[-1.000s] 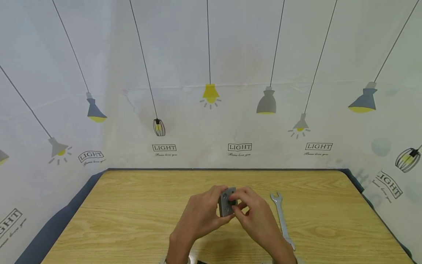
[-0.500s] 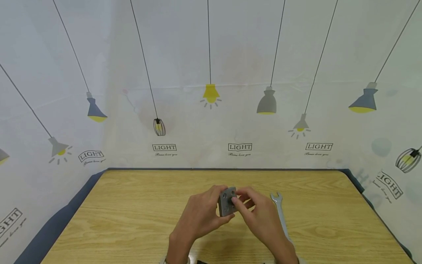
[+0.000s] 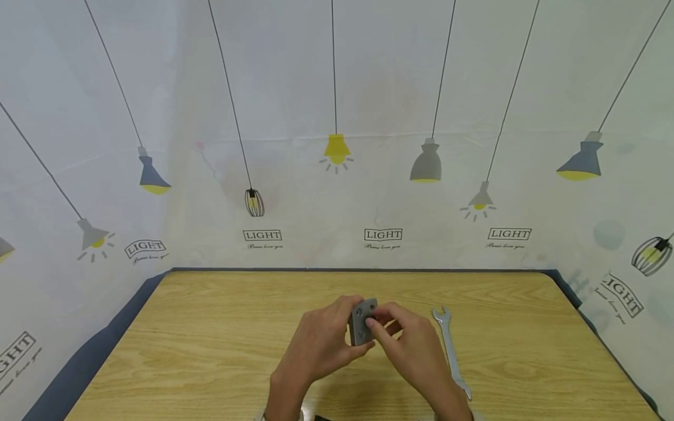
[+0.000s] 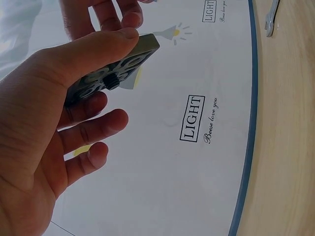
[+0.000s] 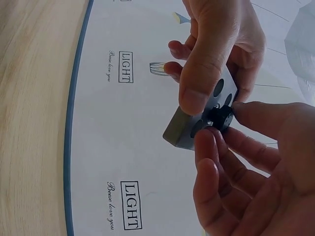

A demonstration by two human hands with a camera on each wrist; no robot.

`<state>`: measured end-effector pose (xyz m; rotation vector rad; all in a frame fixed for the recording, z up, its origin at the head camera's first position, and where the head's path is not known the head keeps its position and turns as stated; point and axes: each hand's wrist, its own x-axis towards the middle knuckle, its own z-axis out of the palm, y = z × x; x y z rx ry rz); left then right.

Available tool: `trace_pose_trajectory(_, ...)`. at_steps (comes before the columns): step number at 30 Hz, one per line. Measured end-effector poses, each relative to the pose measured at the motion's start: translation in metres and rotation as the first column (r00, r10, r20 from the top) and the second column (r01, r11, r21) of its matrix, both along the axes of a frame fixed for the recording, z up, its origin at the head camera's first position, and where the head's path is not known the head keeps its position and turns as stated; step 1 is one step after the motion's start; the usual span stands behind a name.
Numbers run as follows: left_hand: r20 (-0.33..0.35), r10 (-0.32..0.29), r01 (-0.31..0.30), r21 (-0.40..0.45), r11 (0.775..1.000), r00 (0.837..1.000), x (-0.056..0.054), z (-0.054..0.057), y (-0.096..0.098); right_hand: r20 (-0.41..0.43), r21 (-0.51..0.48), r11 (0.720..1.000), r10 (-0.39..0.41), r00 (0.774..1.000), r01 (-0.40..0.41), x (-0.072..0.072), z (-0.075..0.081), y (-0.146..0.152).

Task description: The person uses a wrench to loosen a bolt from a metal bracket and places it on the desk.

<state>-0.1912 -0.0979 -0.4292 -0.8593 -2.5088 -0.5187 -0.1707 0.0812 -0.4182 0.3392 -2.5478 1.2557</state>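
My left hand grips a grey rectangular block with round holes by its edges, thumb on one side, and holds it tilted above the table. A black bolt with a knob-like head sits in the block's middle. Its dark ribbed end sticks out of the opposite face in the left wrist view. With thumb and fingertips, my right hand pinches the bolt's head, which the right wrist view shows close to the block's face. In the head view those fingers hide most of the bolt.
A silver open-ended wrench lies on the wooden table, right of my right hand. Part of a dark object shows at the bottom edge. Behind the table hangs a white sheet printed with lamps.
My right fingers have shifted round the bolt's head, the thumb moving up and then slightly left. My left hand and the block stay in place, and so does the wrench.
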Motion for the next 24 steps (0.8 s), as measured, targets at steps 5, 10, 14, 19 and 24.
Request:
trace_pose_trajectory(5,-0.006,-0.005,0.005,0.006,1.000,1.000,-0.0001,-0.0004,-0.0004,-0.001,0.000,1.000,0.004,1.000,-0.004,-0.0001,0.0001,0.0004)
trace_pose_trajectory(10,-0.006,-0.007,0.007,0.009,1.000,1.000,0.0000,-0.0007,-0.0008,-0.014,0.008,1.000,0.008,1.000,-0.007,-0.0001,-0.0002,0.0004)
trace_pose_trajectory(14,-0.003,-0.008,0.008,0.010,1.000,1.000,0.0003,-0.0006,-0.0010,-0.022,0.017,1.000,0.011,1.000,-0.010,0.0002,0.0003,0.0001)
trace_pose_trajectory(19,-0.004,-0.014,0.014,0.011,1.000,1.000,0.0006,-0.0005,-0.0012,-0.021,0.026,1.000,0.012,1.000,-0.011,0.0006,0.0008,0.0000)
trace_pose_trajectory(24,-0.004,-0.017,0.017,0.009,1.000,1.000,0.0004,-0.0007,-0.0009,-0.022,0.038,0.999,0.010,1.000,-0.009,0.0017,0.0013,0.0002)
